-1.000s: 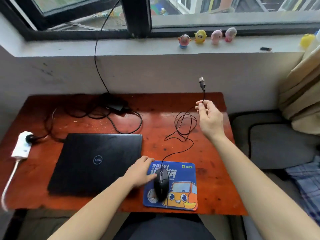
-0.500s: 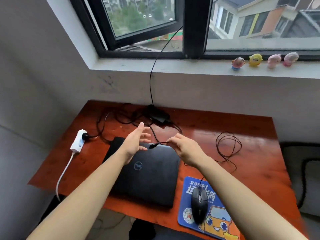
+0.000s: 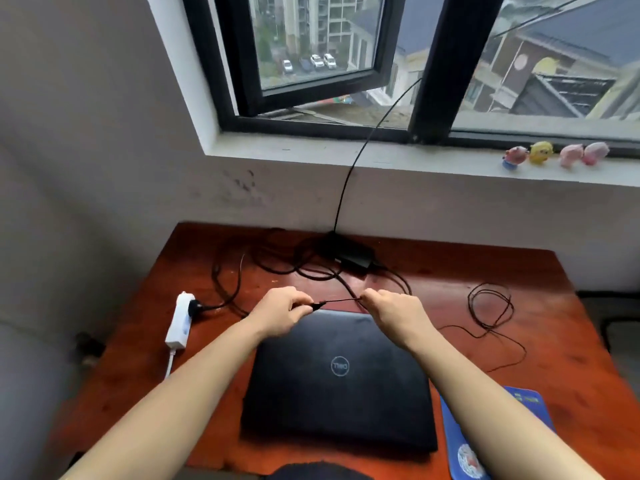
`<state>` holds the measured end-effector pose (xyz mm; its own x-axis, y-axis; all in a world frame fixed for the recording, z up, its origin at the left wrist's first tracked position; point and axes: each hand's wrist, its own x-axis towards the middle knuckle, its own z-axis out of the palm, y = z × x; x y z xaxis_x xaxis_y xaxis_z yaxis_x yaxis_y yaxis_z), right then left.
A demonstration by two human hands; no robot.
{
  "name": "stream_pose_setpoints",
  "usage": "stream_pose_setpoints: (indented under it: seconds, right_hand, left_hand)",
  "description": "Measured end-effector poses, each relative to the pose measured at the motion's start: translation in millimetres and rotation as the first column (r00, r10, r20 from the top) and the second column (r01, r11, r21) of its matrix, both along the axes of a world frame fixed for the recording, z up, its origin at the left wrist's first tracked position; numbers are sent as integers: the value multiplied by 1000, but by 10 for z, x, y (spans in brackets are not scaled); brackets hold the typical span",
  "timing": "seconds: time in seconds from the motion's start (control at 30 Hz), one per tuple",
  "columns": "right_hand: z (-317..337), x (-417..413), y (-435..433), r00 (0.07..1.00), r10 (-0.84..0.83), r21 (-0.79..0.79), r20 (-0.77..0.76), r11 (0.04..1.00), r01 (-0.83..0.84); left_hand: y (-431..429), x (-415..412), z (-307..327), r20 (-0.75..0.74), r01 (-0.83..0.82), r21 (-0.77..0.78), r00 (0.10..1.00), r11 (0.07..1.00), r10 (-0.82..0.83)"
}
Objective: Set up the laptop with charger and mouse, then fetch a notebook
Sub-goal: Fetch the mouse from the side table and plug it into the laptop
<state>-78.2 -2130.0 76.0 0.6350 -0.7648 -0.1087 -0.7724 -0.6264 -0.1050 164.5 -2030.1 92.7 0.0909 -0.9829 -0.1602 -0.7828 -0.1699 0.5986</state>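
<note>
laptop (image 3: 341, 379) closed on desk (image 3: 554, 341). left hand (image 3: 282, 315) fingers pinched shut on charger cable (image 3: 337, 301) plug end, right hand (image 3: 394, 311) pinched on same cable, above laptop's back edge.

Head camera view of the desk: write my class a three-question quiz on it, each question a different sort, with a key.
1. True or false: the laptop lid is open.
2. What do the left hand and right hand hold between them? A) charger cable B) mouse C) notebook
3. Fill in: the white power strip lies to the laptop's ____.

Key: 1 false, it is closed. 2 A, a short stretch pulled between both hands. 3 left.
</note>
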Motion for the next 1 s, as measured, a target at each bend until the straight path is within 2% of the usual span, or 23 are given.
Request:
stream_pose_setpoints:
  seconds: [0.1,0.2,0.33,0.43,0.53,0.6,0.67,0.73,0.8,0.9,1.0]
  right_hand:
    - [-135,53,35,974,-142,20,-179,989,148]
    - [-239,-60,45,913,-251,6,-321,964,267]
    - [-307,-175,-5,857,-413,9,-307,900,437]
    - [-291,-176,-92,841,-516,46,-163,847,529]
    - [-205,-67,-212,806,-585,94,88,811,578]
    - [-81,29,-317,726,-624,135,290,777,614]
    - [34,139,-412,600,-640,179,481,741,647]
    - [75,240,-497,497,-636,228,591,722,653]
    - [17,330,-512,516,-596,232,615,762,604]
    - [-336,444,-482,663,-510,202,548,850,487]
    - [-711,547,-405,816,-440,258,376,895,364]
  left_hand:
    - [123,439,-61,7,-58,12,998,998,58]
    - [164,776,-62,-64,-288,-20,956,957,286]
    - [227,1111,-149,-205,-646,2,747,763,633]
    - [266,1157,-278,-278,-758,81,607,647,745]
    - [273,1080,-402,-370,-748,183,549,638,750]
    - [287,964,-441,-371,-747,197,543,635,754]
    - [312,871,-500,-370,-757,179,541,629,755]
    - [313,796,-557,-380,-758,201,523,620,763]
    - [321,726,-616,-406,-749,264,485,607,775]
    - [341,552,-778,-444,-749,387,361,538,820]
    - [341,452,-938,-450,-725,448,323,523,833]
